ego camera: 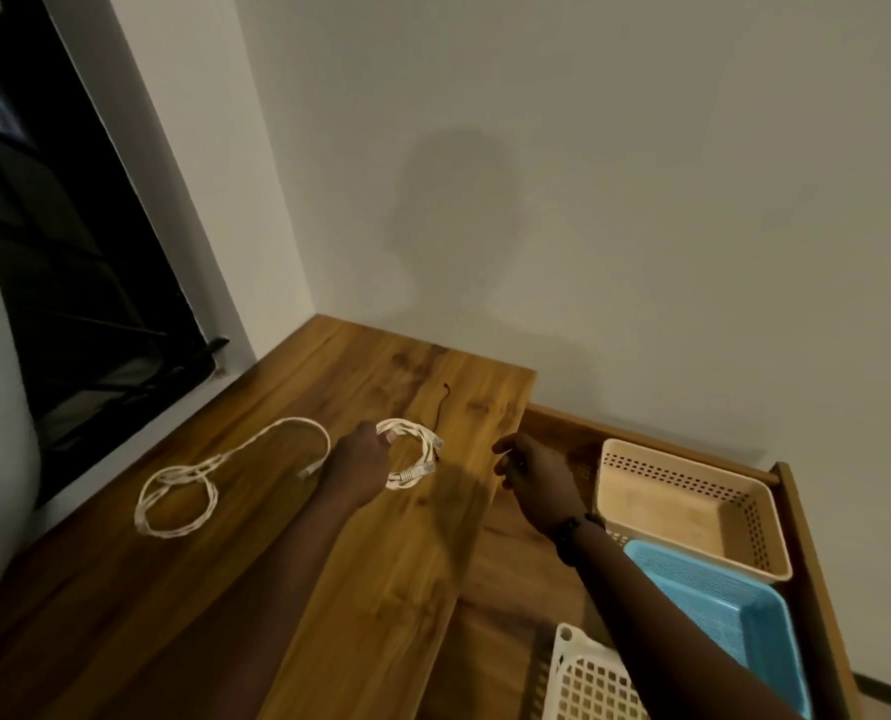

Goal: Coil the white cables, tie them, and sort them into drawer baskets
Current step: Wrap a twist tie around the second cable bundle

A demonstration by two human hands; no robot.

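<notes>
Two hands: left hand (pixel 363 462) grips the coiled white cable (pixel 413 456); right hand (pixel 534 472) hovers beside it, fingers loosely curled, empty.

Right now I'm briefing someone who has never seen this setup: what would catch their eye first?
Probably the left hand gripping a small coiled white cable at the middle of the wooden tabletop, with a loose white cable sprawled to its left. Next, the open drawer on the right holding a beige basket, a blue basket and a white basket, with the right hand hovering near the tabletop's edge.
</notes>
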